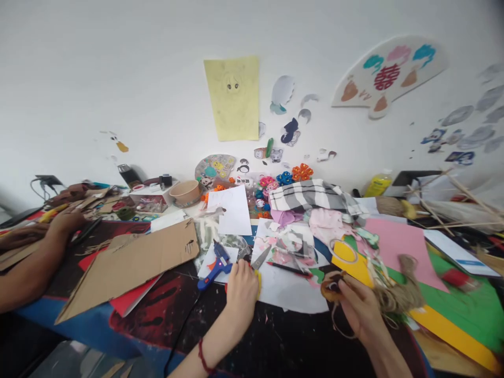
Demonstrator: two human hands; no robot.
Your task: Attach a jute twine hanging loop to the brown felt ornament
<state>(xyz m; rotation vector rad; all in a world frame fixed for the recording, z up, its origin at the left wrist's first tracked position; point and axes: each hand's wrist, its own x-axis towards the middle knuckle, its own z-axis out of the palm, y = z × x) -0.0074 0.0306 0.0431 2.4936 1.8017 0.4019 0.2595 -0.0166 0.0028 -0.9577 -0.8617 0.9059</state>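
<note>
My left hand [242, 289] is closed at the middle of the table, its fingers curled over the handle end of a pair of scissors [260, 258]. Bits of red and yellow show at the sides of the hand; the fingertips are hidden. Just left of it lies a blue hot glue gun [220, 265] with a black cord. My right hand [360, 304] pinches a small round brown piece [331, 287] with a dark middle, and a loose strand of twine hangs below it. A skein of twine [401, 291] lies beside that hand.
Cardboard [134, 262] and red paper lie to the left, near a co-worker's arm [35, 262]. White paper [291, 291] with scraps and a black pen is in the middle. Pink paper [401, 247], green and yellow sheets and a phone [460, 252] fill the right. Checkered cloth [315, 197] lies behind.
</note>
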